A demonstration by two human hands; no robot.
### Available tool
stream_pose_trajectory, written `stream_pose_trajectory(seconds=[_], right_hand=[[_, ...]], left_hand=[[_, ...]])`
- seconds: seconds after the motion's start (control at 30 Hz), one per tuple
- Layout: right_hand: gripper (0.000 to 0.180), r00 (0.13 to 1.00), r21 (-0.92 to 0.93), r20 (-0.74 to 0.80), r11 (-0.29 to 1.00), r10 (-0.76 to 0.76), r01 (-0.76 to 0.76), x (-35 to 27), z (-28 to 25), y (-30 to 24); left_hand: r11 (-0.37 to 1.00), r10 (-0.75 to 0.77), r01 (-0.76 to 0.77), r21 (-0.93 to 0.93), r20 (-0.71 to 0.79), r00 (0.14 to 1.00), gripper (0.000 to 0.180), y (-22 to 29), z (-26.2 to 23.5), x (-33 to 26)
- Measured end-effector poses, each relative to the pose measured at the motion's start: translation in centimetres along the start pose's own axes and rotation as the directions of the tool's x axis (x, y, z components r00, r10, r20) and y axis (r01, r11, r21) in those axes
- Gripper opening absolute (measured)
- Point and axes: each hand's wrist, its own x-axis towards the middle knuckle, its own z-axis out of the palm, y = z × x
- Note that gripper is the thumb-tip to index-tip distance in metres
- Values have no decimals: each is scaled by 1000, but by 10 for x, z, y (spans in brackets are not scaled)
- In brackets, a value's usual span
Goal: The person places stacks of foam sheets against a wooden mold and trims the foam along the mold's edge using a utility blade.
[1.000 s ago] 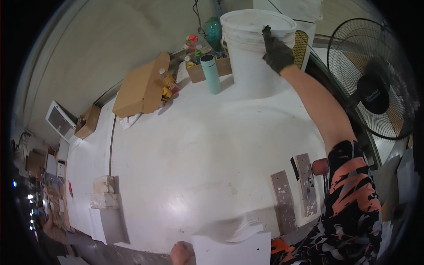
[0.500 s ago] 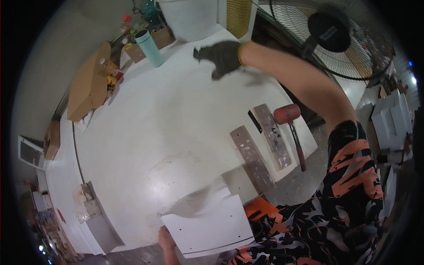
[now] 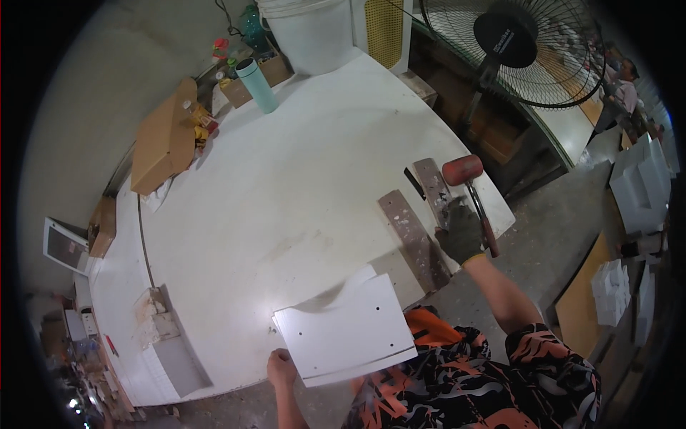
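My left hand (image 3: 281,367) grips the near left corner of a white panel (image 3: 343,330) with small drilled holes, which lies at the near edge of the white table (image 3: 286,186). My right hand (image 3: 461,232), in a dark glove, reaches the handle of a red-headed rubber mallet (image 3: 468,182) at the table's right edge. The gloved fingers curl around the handle, next to two flat worn metal bars (image 3: 414,239).
A white bucket (image 3: 311,32), a teal bottle (image 3: 257,84) and a small cardboard box stand at the far end. A large cardboard box (image 3: 163,139) lies far left. A standing fan (image 3: 511,50) is beyond the right edge. White blocks (image 3: 161,336) sit near left.
My right hand left the white bucket at the far end, swept back across the table and came down onto the mallet handle. The view tilted toward the near right side.
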Motion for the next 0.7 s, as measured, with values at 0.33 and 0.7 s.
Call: stream_pose_trajectory(seconds=[0.33,0.7], right_hand=[[68,933,44,29,933,-359,357,-65,13,-52],[53,749,838,147,484,-646,253,-144,18,-58]], left_hand=[[989,70,-64,134,-41,997,24,-2,-6,-9],[993,-21,10,115,93,995,58,41,-33,-35]])
